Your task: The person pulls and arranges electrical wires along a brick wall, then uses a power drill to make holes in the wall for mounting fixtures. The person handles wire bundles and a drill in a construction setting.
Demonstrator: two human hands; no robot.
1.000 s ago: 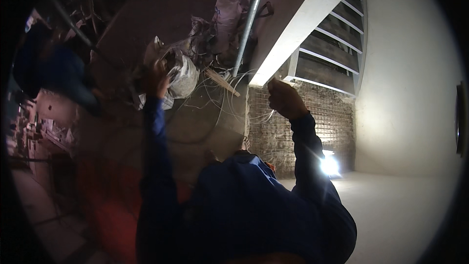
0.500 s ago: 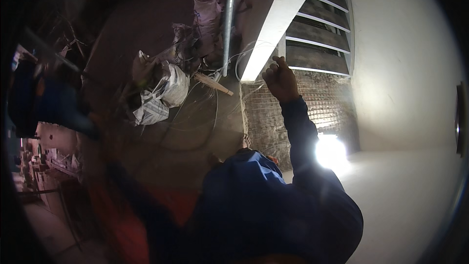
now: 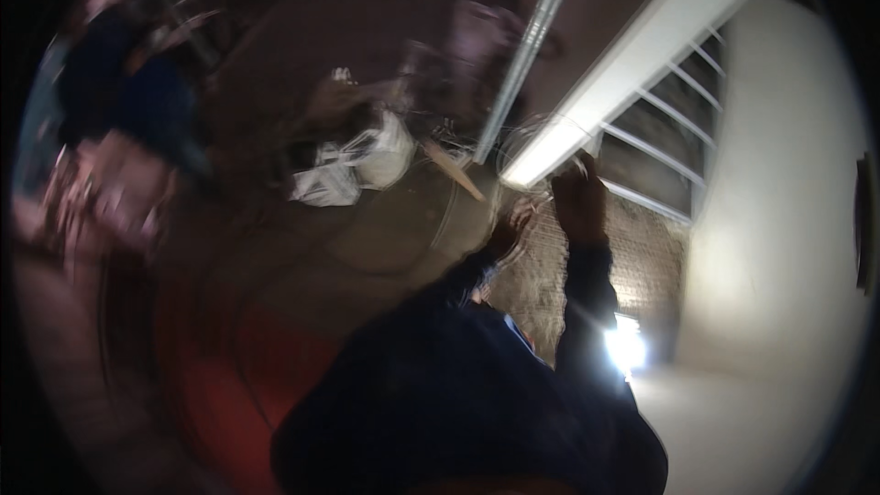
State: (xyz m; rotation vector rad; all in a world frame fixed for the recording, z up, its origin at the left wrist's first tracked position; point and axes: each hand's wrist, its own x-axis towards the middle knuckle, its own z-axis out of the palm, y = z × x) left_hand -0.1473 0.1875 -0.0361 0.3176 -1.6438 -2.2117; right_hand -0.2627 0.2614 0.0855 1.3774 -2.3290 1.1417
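We have swung our left hand in beside our right hand, both too blurred to tell whether they grip anything, so the two now meet near the white beam's lower end.

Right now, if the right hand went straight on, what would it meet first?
Probably the white beam, just ahead of the right hand in the picture, though depth is unclear.

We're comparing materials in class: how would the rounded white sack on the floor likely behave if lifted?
The rounded white sack would probably flop, given its uneven, folded-looking surface. Its bulge suggests filling, so it may sag heavily, though blur hides any contents.
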